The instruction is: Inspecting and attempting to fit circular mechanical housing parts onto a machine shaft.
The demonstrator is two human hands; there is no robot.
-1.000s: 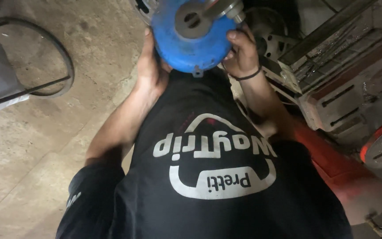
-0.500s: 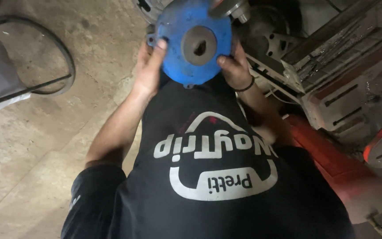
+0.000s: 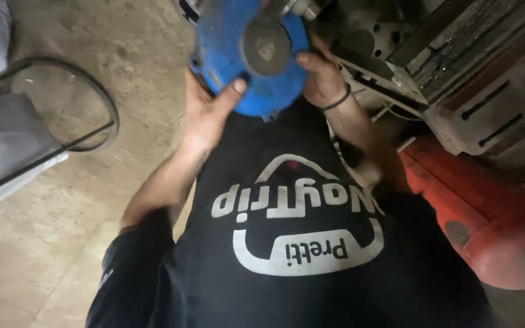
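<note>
While the person looks down, both hands hold a round blue cover up in front of the chest. It is a metal part, painted blue, with a dull grey hub in its middle. The grey hub has a small dark mark at its centre.

The left hand grips the cover from the low left side. Its thumb lies across the blue face, and the thumb tip is just beside the grey hub. The other fingers go behind the cover, so they are hidden.

The right hand grips the right edge of the cover. Its fingers curl around the rim. A thin black band sits on that wrist. Both hands are closed tight on the cover, so it hangs in the air and touches no surface.

The cover is near the top of the view, above the black shirt. The shirt has a white print on it.

To the right there is a heap of grey metal machine parts, close to the right arm. Below that heap lies a big red tank, just beside the person's right side.

On the left is a bare concrete floor. A black hoop lies on it, well apart from the hands. A grey cloth lies at the far left edge, partly under the hoop.
</note>
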